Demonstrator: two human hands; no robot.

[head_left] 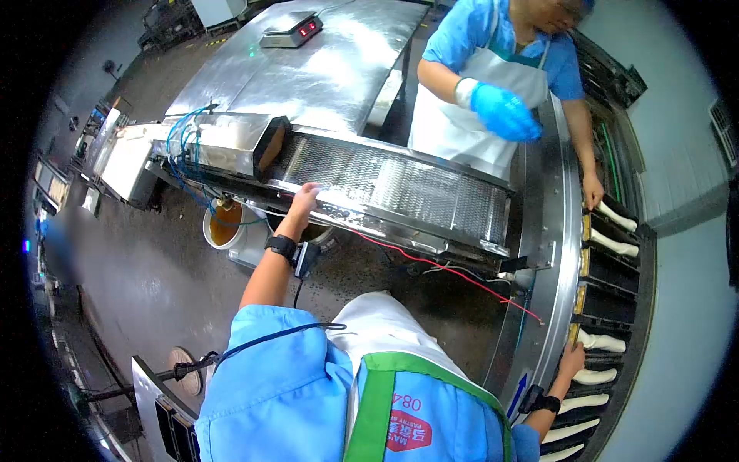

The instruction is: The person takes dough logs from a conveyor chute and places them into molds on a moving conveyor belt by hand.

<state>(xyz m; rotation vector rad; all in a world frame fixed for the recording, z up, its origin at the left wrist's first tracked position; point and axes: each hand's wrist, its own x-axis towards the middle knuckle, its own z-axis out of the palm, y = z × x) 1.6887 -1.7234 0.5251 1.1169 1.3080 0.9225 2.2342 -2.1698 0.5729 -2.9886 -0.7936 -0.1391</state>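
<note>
My left hand [305, 199] rests at the near edge of the mesh conveyor [392, 185], its fingers bent near the metal rail; whether they grip it is unclear. Low on the right, my right hand [571, 360] is at the yellowish edge of the slotted tray line, beside a white dough strip [602, 342]. Its fingertips are too small to read. More pale dough strips [595, 376] lie in dark slots below and above it. Both wrists wear black bands.
Across the conveyor stands a co-worker [493, 77], one hand blue-gloved, the other bare at the upper dough strips. A steel table [231, 77] holds a scale [291, 29]. A bucket [223, 223] stands under the conveyor. A red cord [446, 266] runs toward the right-hand rail.
</note>
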